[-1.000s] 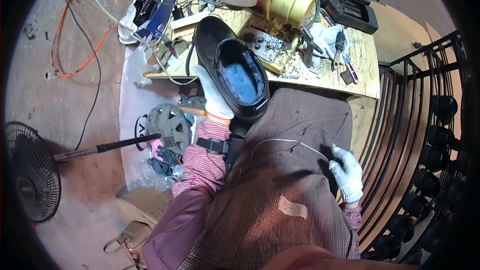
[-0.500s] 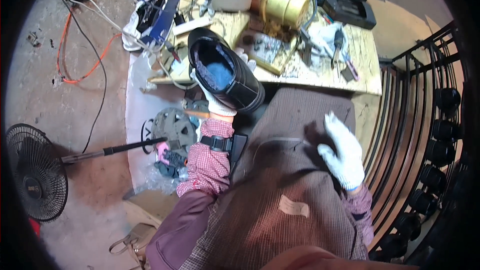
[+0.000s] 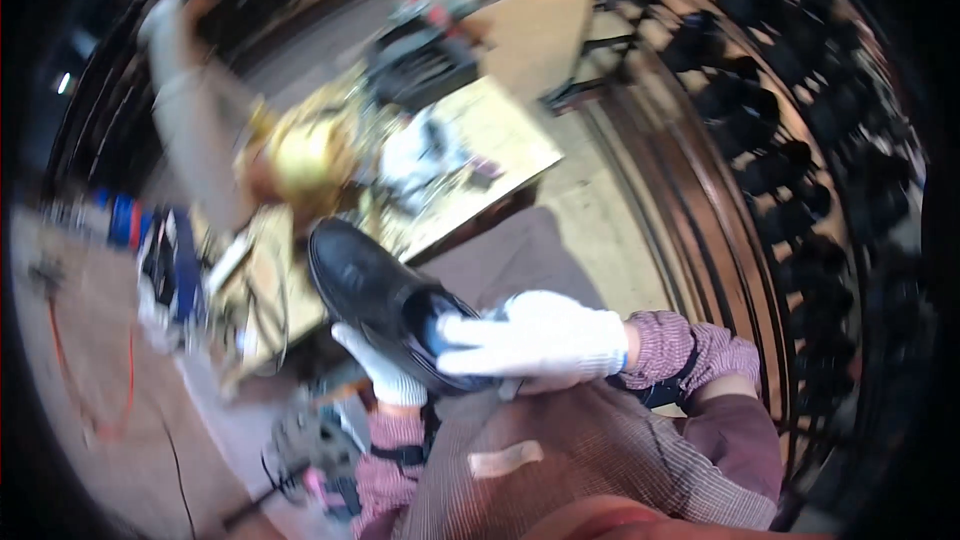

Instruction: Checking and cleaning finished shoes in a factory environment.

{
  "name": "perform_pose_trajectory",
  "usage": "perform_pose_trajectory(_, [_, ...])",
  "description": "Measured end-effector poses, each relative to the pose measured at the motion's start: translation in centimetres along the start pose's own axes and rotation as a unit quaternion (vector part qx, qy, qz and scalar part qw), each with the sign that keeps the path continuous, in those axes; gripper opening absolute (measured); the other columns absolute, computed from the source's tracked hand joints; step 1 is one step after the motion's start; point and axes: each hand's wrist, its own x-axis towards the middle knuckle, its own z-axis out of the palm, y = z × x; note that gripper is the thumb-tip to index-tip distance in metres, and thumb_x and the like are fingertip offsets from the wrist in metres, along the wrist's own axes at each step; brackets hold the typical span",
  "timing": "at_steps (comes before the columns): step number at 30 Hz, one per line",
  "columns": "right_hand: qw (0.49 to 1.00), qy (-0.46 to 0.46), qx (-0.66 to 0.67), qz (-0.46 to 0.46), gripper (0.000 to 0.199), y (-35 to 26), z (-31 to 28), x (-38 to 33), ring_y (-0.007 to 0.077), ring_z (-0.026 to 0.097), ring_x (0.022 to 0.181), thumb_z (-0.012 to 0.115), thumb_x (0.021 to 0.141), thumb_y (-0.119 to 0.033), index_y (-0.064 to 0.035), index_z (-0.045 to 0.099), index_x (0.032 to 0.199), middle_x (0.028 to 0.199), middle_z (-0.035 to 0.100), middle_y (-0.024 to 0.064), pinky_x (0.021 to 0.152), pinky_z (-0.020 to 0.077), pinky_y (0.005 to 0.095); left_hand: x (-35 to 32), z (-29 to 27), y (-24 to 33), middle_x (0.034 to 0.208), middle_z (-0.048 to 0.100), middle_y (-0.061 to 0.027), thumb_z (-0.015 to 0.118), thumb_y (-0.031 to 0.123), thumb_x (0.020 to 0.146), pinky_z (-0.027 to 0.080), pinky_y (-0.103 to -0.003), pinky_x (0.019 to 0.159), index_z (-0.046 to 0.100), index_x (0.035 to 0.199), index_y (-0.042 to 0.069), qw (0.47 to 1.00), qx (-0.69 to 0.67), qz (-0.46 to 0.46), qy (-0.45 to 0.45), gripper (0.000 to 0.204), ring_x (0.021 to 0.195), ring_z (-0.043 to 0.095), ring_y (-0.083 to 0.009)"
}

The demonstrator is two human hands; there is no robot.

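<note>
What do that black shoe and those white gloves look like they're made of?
The black shoe looks like smooth leather or a leather-like material, with a soft sheen on its toe. The gloves on the left hand and right hand look like white knitted fabric, matte; blur hides the weave.

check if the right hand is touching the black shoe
Touching. The head view shows the gloved right hand laid across the opening of the black shoe, its fingers resting on the rim, while the left hand supports the shoe from below.
</note>
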Motion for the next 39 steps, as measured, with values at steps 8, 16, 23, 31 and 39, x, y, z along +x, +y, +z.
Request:
perform_pose_trajectory(8, [0.971, 0.160, -0.168, 0.061, 0.041, 3.6, -9.4, -5.9, 0.0291, 0.065, 0.090, 0.080, 0.085, -0.041, -0.0091, 0.072, 0.109, 0.105, 0.071, 0.0076, 0.076, 0.0481, 0.0414, 6.9, 6.8, -2.3, 0.154, 0.046, -0.0121, 0.036, 0.073, 0.101, 0.042, -0.042, 0.112, 0.017, 0.165, 0.011, 0.925, 0.263, -0.151, -0.230, 0.092, 0.132, 0.053, -0.0266])
perform_pose_trajectory(16, [0.772, 0.184, -0.408, 0.451, 0.034, 23.3, -25.4, -9.4, 0.0370, 0.071, 0.087, 0.074, 0.081, -0.042, -0.0114, 0.076, 0.095, 0.090, 0.072, 0.0164, 0.082, 0.0554, 0.0466, 7.6, 3.4, -5.9, 0.152, 0.045, -0.0282, 0.049, 0.060, 0.103, 0.043, -0.046, 0.113, 0.015, 0.164, 0.005, 0.940, 0.187, -0.238, -0.160, 0.090, 0.129, 0.057, -0.0360])
perform_pose_trajectory(23, [0.537, 0.171, -0.502, 0.656, 0.048, 32.8, -33.3, -13.8, 0.0352, 0.068, 0.112, 0.073, 0.087, -0.035, -0.0103, 0.065, 0.127, 0.121, 0.070, 0.0162, 0.095, 0.0547, 0.0464, 9.3, 0.1, -6.7, 0.152, 0.044, -0.0293, 0.045, 0.067, 0.101, 0.044, -0.048, 0.109, 0.014, 0.165, 0.013, 0.935, 0.213, -0.248, -0.140, 0.090, 0.126, 0.058, -0.0367])
perform_pose_trajectory(31, [0.550, 0.338, -0.630, 0.432, 0.065, 18.5, -36.7, -8.3, 0.0340, 0.063, 0.121, 0.074, 0.088, -0.025, -0.0138, 0.047, 0.146, 0.150, 0.051, 0.0156, 0.090, 0.0588, 0.0402, 9.2, 0.5, -6.6, 0.146, 0.052, -0.0252, 0.041, 0.067, 0.102, 0.046, -0.045, 0.107, 0.017, 0.164, 0.007, 0.954, 0.198, -0.177, -0.137, 0.089, 0.121, 0.062, -0.0326])
perform_pose_trajectory(39, [0.562, 0.316, -0.510, 0.569, 0.038, 9.5, -35.9, -11.5, 0.0391, 0.067, 0.103, 0.068, 0.089, -0.043, -0.0077, 0.070, 0.102, 0.103, 0.071, 0.0194, 0.088, 0.0530, 0.0479, 4.7, 4.6, -5.3, 0.151, 0.048, -0.0208, 0.047, 0.065, 0.102, 0.041, -0.044, 0.112, 0.017, 0.165, 0.012, 0.938, 0.152, -0.172, -0.259, 0.088, 0.127, 0.058, -0.0294])
